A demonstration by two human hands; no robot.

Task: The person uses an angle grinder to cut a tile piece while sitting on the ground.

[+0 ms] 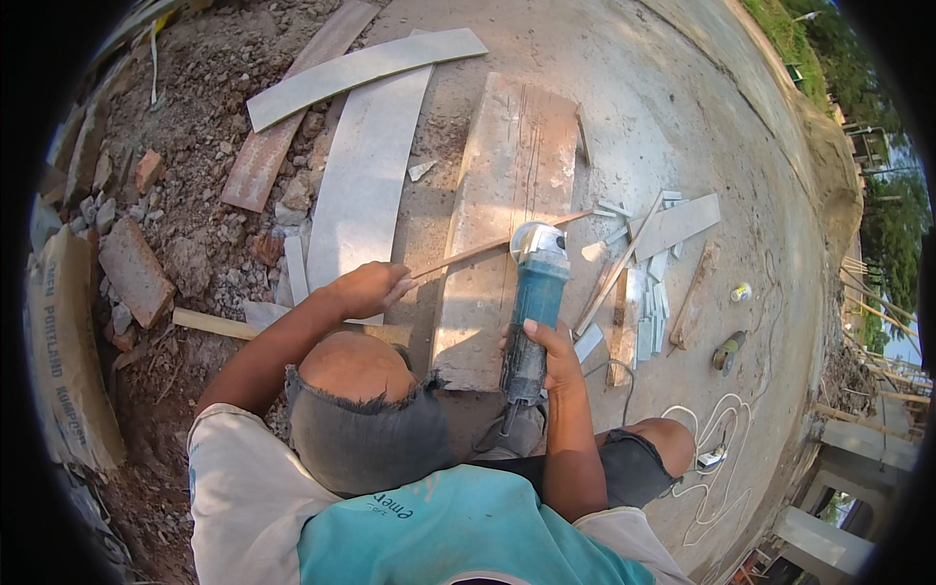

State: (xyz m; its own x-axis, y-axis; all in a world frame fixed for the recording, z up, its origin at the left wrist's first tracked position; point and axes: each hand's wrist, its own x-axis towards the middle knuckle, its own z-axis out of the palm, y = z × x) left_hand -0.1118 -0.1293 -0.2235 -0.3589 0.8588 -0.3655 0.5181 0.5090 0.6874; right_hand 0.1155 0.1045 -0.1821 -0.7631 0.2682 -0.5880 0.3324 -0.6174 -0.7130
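Head view, one item after another: I am seeing the right hand (548,353) wrapping its fingers closed around the blue body of an angle grinder (531,307), whose grey disc guard is resting on the right edge of a broad wooden board (512,195) lying flat on the concrete ground (673,107). I am seeing the left hand (369,289) pinching shut on the near end of a thin wooden strip (497,244), which is running aslant across the board and meeting the grinder's disc near the board's right edge. I am noting the grinder's cord trailing back past the person's knee toward a white cable (717,458) looping on the ground at the lower right. I am listing, right of the board, a scatter of pale tile offcuts (673,226), a small yellow-capped container (741,292) and a second hand tool (727,351) lying well apart from the hands. I am listing, left of the board, two long grey curved slabs (366,166), one crossing over the other, with a reddish plank (283,122) beneath. I am noting rubble with a brick (135,273) toward the left edge, and a paper cement sack (63,351) lying at the far left.
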